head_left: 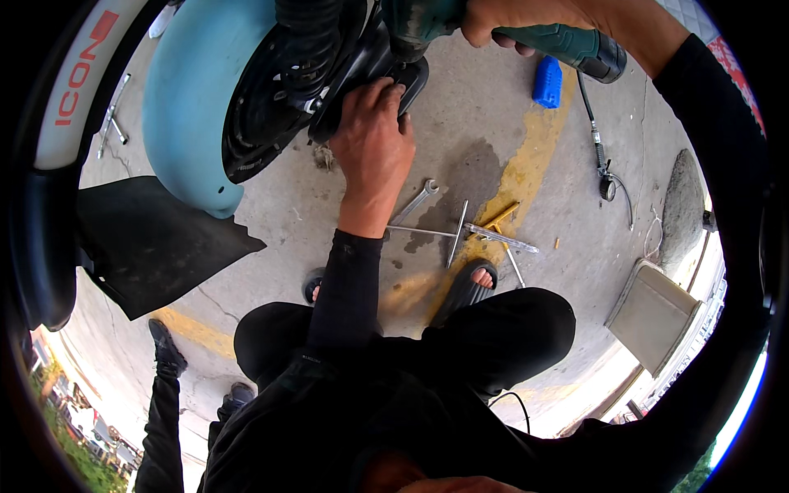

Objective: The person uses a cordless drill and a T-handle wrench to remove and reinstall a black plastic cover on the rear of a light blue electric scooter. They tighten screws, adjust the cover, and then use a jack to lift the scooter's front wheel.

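Observation:
My right hand [526, 15] is wrapped round a dark green cordless drill [417, 20], whose black battery end sticks out to the right. The drill's nose points down at the end of a long black cover [417, 80] on a scooter or motorcycle. Just beside that nose, my left hand [374, 152] has its fingers bent over the cover, gripping it. Whatever lies between the fingertips and the drill tip is too small to make out. Left of the cover are a black wheel [251, 135] with a ribbed black boot and a light blue fender [185, 107].
On the concrete lie a wrench [417, 202], a T-handle tool [460, 234], a yellow-handled tool [500, 218] and a blue bottle [547, 82]. An air hose with gauge [606, 187] lies right. A black mat [156, 246] lies left; another person's leg [164, 403] is behind it.

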Tool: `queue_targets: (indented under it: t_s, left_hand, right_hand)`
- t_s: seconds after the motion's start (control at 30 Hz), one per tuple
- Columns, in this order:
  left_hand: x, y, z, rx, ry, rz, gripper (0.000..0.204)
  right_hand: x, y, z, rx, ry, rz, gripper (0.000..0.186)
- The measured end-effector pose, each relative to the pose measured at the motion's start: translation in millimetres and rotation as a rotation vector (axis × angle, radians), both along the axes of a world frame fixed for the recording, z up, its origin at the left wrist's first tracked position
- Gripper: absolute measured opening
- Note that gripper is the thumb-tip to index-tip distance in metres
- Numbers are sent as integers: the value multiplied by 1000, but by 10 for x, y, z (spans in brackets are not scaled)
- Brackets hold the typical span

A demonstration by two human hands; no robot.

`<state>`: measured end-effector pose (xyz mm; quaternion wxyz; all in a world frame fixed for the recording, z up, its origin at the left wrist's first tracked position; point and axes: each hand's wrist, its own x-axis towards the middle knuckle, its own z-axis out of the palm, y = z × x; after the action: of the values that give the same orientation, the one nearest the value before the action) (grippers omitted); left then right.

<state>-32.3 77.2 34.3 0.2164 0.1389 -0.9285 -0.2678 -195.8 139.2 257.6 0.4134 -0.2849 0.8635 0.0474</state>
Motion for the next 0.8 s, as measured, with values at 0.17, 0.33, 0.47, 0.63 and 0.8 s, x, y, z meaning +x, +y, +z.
queue_targets:
  t_s: [0.17, 0.33, 0.47, 0.63, 0.8]
  left_hand:
    - [17, -36, -7, -12, 6, 3, 35]
    - [4, -1, -19, -13, 12, 1, 35]
    - [4, -4, -12, -13, 0, 8, 35]
    - [1, -4, -8, -12, 10, 9, 35]
    - [2, 8, -6, -15, 1, 8, 35]
  right_hand:
    - [85, -41, 169, -30, 12, 50, 22]
    - [44, -7, 84, -14, 21, 39, 22]
    - [9, -21, 70, -15, 3, 65, 21]
    - [11, -3, 95, -45, -46, 25, 19]
    - [-42, 46, 35, -58, -67, 9, 20]
